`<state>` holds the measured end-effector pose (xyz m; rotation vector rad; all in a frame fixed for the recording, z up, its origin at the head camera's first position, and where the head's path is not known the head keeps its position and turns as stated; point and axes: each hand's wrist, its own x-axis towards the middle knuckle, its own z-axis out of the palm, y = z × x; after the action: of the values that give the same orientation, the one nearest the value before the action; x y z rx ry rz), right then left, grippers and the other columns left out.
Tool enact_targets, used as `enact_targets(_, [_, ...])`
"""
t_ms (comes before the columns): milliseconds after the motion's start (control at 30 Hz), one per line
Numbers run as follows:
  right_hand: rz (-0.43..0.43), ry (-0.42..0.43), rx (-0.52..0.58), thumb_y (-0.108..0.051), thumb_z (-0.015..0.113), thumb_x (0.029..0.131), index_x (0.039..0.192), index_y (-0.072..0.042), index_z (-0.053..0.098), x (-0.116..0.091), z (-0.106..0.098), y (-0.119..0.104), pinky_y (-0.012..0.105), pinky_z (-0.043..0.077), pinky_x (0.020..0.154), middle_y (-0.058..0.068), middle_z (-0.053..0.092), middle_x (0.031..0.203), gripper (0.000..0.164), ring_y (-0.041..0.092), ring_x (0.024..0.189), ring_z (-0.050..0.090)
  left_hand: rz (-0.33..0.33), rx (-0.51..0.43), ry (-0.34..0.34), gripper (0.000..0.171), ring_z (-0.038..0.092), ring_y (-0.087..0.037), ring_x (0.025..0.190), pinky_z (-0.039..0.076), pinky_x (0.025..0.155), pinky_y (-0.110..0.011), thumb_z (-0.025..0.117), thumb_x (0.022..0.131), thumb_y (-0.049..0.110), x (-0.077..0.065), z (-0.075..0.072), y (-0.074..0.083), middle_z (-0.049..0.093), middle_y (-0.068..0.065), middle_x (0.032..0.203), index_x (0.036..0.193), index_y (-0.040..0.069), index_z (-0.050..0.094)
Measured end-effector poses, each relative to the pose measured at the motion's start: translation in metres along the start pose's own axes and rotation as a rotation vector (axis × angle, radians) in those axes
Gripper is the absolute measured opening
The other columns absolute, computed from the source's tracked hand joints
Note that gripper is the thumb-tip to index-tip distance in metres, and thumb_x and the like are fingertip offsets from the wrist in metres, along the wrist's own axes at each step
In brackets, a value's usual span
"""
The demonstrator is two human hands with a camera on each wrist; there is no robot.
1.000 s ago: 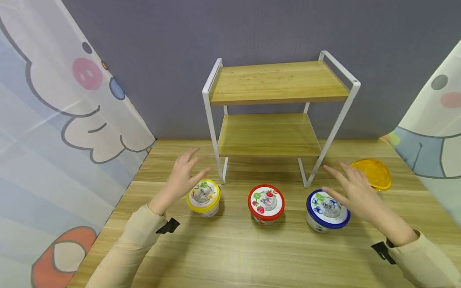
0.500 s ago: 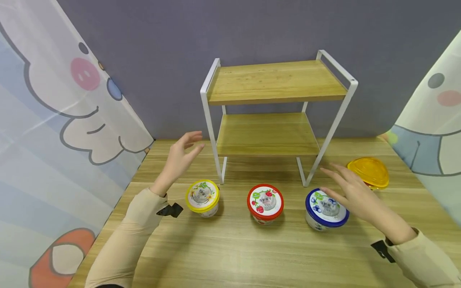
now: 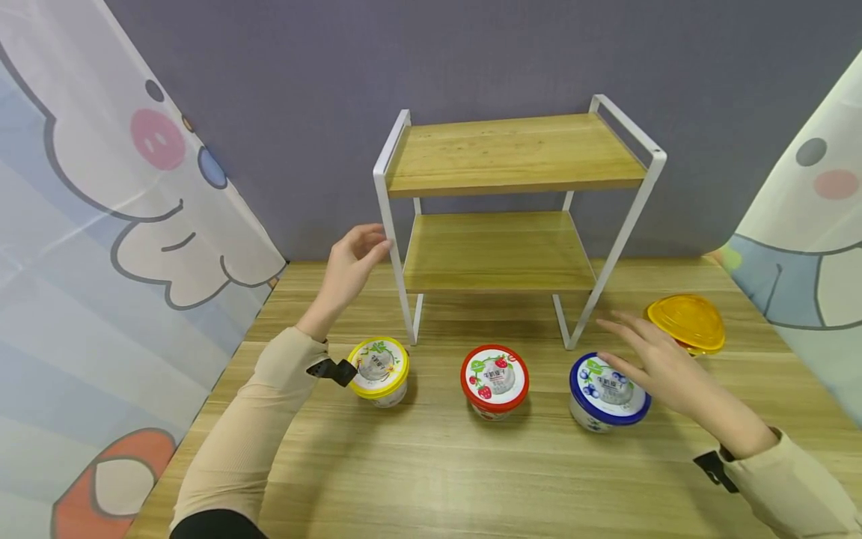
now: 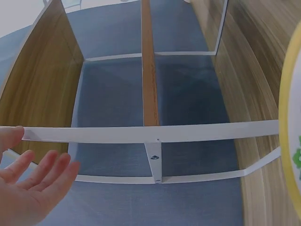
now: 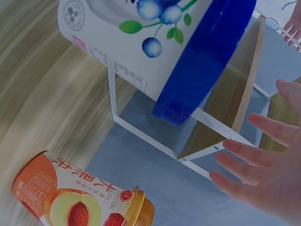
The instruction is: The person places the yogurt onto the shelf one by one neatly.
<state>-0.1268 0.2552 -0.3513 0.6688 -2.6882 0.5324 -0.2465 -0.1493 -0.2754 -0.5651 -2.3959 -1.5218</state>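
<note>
My left hand (image 3: 352,263) is raised beside the left front post (image 3: 396,258) of a two-tier rack with wooden shelves and a white frame. Its thumb lies at the post in the left wrist view, the other fingers (image 4: 49,174) loosely spread; whether it touches cannot be told. Below that hand stands a yellow-lidded tub (image 3: 379,367). My right hand (image 3: 663,367) hovers with spread fingers at the right of a blue-lidded tub (image 3: 609,393) printed with blueberries, holding nothing. Between these two tubs is a red-lidded tub (image 3: 494,380) with strawberries on its lid.
A cup with an amber lid (image 3: 688,322) stands at the back right, peach-printed in the right wrist view. The rack's upper shelf (image 3: 512,156) and lower shelf (image 3: 498,251) face me. A grey wall (image 3: 323,150) rises behind; printed curtains (image 3: 87,314) hang at the sides.
My left hand has moved up and away from above the yellow-lidded tub to the rack's left post, its fingers drawing in a little. The right hand has hardly moved.
</note>
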Motion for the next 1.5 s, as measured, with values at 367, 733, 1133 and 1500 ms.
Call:
enact_targets(367, [-0.042, 0.031, -0.010, -0.020, 0.067, 0.079, 0.120, -0.002, 0.050, 0.000, 0.003, 0.002, 0.060, 0.041, 0.080, 0.025, 0.045, 0.119, 0.048, 0.043, 0.106, 0.043, -0.039, -0.214, -0.001, 0.033, 0.058, -0.009, 0.081, 0.054, 0.075, -0.026, 0.054, 0.089, 0.013, 0.008, 0.006, 0.000, 0.055, -0.025, 0.105, 0.114, -0.008, 0.050])
enact_targets(733, [-0.013, -0.046, -0.004, -0.029, 0.068, 0.078, 0.121, -0.003, 0.048, 0.001, 0.002, 0.000, 0.060, 0.039, 0.082, 0.023, 0.045, 0.120, 0.054, 0.043, 0.108, 0.042, -0.009, -0.256, -0.023, 0.025, 0.058, -0.008, 0.074, 0.055, 0.072, -0.032, 0.052, 0.090, 0.011, 0.011, 0.008, -0.003, 0.057, -0.001, 0.081, 0.099, -0.012, 0.053])
enact_targets(1133, [0.001, -0.214, -0.001, -0.042, 0.068, 0.075, 0.124, -0.002, 0.046, -0.001, 0.006, 0.000, 0.062, 0.042, 0.078, 0.025, 0.046, 0.120, 0.067, 0.045, 0.105, 0.046, -0.030, -0.250, -0.084, 0.020, 0.059, -0.010, 0.074, 0.054, 0.075, -0.036, 0.049, 0.092, 0.013, 0.012, 0.005, -0.003, 0.056, -0.003, 0.082, 0.095, -0.007, 0.051])
enact_targets(1500, [0.003, -0.242, -0.020, -0.049, 0.068, 0.071, 0.121, -0.007, 0.048, -0.009, 0.018, 0.003, 0.061, 0.044, 0.076, 0.025, 0.047, 0.118, 0.068, 0.044, 0.104, 0.046, -0.035, -0.253, -0.091, 0.019, 0.059, -0.010, 0.074, 0.054, 0.075, -0.034, 0.048, 0.092, 0.013, 0.013, 0.005, -0.002, 0.056, -0.002, 0.081, 0.095, -0.006, 0.050])
